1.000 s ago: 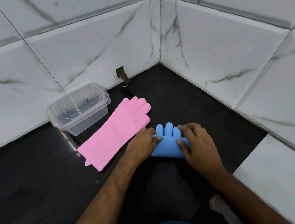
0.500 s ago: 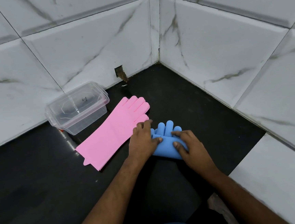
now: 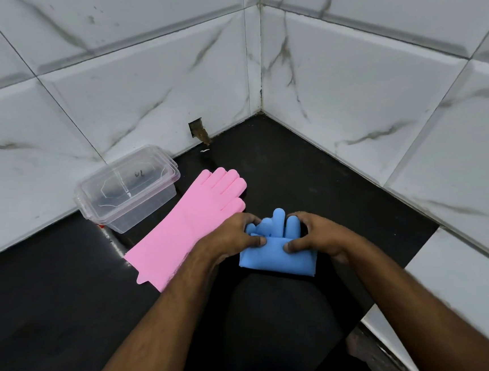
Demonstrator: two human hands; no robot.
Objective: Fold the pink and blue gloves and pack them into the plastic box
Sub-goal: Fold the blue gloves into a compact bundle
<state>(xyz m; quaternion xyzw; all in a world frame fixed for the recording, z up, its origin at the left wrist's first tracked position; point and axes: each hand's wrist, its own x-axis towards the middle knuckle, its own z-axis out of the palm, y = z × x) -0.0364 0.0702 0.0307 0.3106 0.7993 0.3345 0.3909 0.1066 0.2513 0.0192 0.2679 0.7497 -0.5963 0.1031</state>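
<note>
- At far left I see the plastic box [image 3: 129, 195] standing against the tiled wall [image 3: 55, 136], its clear lid on; by my reckoning that lid has to come off before anything goes in.
- Just right of it the pink glove [image 3: 188, 231] lies flat and unfolded on the black tabletop [image 3: 47, 306], fingers pointing toward the wall, cuff toward me, so I judge its fold is not yet begun.
- My left hand [image 3: 230, 239] rests partly over the pink glove's edge, its grip curled onto the left side of the blue glove [image 3: 276, 256], thumb pressing the folded layer.
- The blue glove sits in the middle, doubled over, its fingers sticking up beyond the fold; I take this as the fold in hand, needing one more tuck.
- My right hand [image 3: 318, 235] pinches the glove's right side, fingers curled round it.
- Further right the tabletop narrows toward the corner and a raised white ledge [image 3: 467, 284]; open room lies left and near.
</note>
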